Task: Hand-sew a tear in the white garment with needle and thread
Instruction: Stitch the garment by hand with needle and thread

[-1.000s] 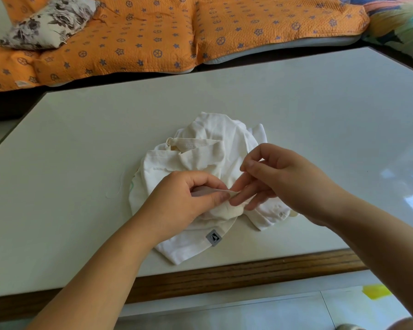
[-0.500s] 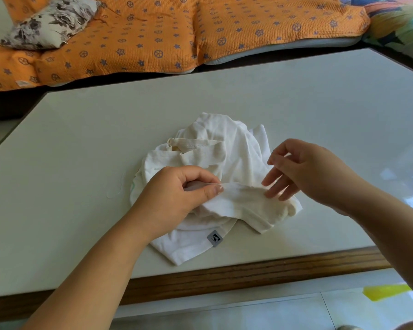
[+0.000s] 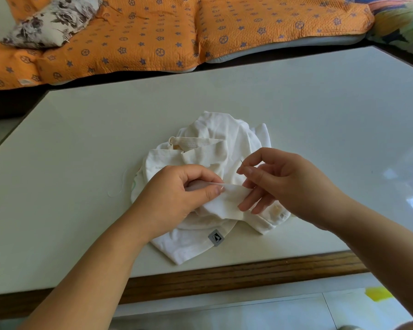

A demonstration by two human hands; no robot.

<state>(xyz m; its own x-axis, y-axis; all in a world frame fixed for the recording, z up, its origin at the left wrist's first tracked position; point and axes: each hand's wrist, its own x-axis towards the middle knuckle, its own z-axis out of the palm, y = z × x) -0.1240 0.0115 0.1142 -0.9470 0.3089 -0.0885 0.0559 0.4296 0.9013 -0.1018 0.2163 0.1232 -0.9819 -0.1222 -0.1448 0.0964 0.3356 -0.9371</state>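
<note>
White table (image 3: 81, 163); left hand (image 3: 177, 194) pinches garment (image 3: 215, 132) fold, right hand (image 3: 293, 184) pinches needle (image 3: 242, 162).

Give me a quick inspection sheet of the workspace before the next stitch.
Surface: white table with a wooden front edge.
Job's things: crumpled white garment at mid-table, grey label on its near hem; needle held up over the cloth; faint loose thread on the table left of the garment.
Clutter: nothing seen.
Hands: left hand pinches a fold of the garment; right hand pinches the needle.
Cables: nothing seen.
Surroundings: orange patterned quilt and floral pillow beyond the table.
</note>
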